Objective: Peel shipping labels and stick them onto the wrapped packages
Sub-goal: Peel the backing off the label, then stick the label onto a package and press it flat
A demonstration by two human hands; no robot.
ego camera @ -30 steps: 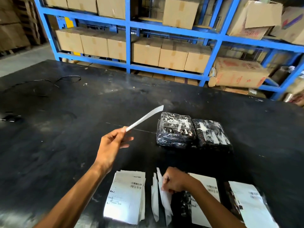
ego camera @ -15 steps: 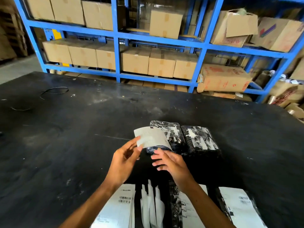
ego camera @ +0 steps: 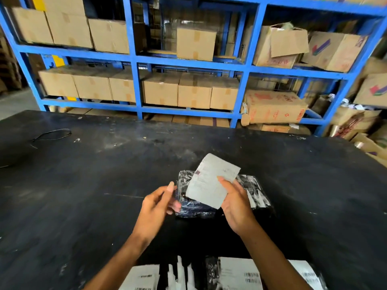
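The right hand [ego camera: 236, 206] is pinching a white shipping label [ego camera: 211, 181] by its right edge, thumb on top and fingers behind, so that the sheet is sticking up and to the far left of the grip, tilted above the left wrapped package [ego camera: 192, 204]. The left hand [ego camera: 156, 208] is hovering with loose, half-curled fingers just left of that package, holding nothing and blurred. A second wrapped package [ego camera: 256, 193] is lying just beside the first on the black table [ego camera: 83, 195], partly hidden behind the right hand, while a stack of labels [ego camera: 141, 278] is sitting at the near edge.
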